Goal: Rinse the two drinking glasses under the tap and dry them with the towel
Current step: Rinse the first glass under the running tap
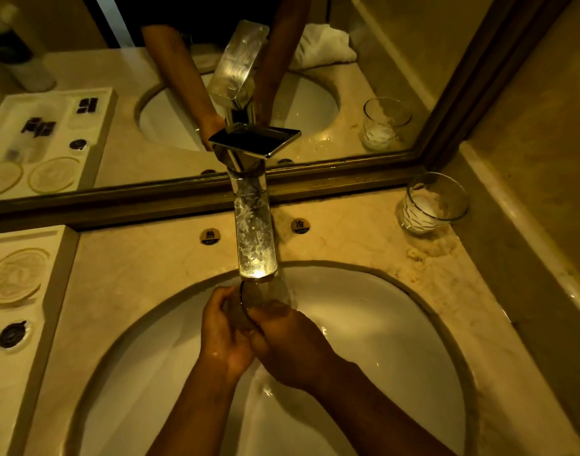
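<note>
A clear drinking glass (265,296) sits right under the spout of the chrome tap (254,232), over the white sink (381,324). My left hand (224,334) grips its left side. My right hand (288,343) wraps round its right side and base. Water runs over the glass and down into the basin. A second drinking glass (432,202) stands upright on the marble counter at the back right, near the mirror. A white towel (325,47) shows only as a reflection in the mirror.
A wide mirror (117,93) with a dark frame runs behind the tap. A white tray (22,291) with round coasters and small dark items lies on the counter at left. Hot and cold labels (209,236) flank the tap base. A wall rises at right.
</note>
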A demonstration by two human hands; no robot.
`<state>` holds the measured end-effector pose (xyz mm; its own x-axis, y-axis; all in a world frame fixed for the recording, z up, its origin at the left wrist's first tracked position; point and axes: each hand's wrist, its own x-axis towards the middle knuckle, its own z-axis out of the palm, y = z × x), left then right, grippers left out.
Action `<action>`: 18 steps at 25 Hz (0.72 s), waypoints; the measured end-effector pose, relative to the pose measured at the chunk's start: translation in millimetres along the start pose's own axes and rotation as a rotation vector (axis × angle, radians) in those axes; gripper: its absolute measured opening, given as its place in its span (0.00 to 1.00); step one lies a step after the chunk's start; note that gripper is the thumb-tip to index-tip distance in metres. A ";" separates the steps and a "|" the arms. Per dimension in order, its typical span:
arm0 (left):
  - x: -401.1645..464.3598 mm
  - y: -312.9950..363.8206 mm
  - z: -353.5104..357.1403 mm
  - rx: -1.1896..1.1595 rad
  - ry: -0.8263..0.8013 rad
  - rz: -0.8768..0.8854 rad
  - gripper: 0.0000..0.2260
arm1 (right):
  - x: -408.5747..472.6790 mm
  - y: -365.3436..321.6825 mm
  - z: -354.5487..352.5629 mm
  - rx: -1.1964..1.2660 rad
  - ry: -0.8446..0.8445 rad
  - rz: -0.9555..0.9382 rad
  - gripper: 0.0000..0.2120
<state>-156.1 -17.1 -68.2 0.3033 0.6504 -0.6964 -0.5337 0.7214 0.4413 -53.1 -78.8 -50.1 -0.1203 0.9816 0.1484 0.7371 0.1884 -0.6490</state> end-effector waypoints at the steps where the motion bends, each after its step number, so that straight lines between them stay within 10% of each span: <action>1: -1.3 -3.3 2.1 -0.043 -0.017 0.022 0.12 | 3.3 -1.3 4.4 0.013 0.026 -0.008 0.15; 7: -9.5 -26.1 7.3 -0.064 -0.126 0.120 0.13 | 14.8 -8.8 11.2 0.089 0.360 0.372 0.22; 18: -16.9 -23.8 14.8 1.092 0.145 0.869 0.08 | 15.3 -18.3 5.6 1.595 0.455 1.284 0.21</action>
<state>-136.9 -41.7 -58.6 0.0782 0.9969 0.0009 0.3890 -0.0313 0.9207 -72.1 -67.0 -40.1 0.1880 0.5219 -0.8320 -0.8545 -0.3308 -0.4006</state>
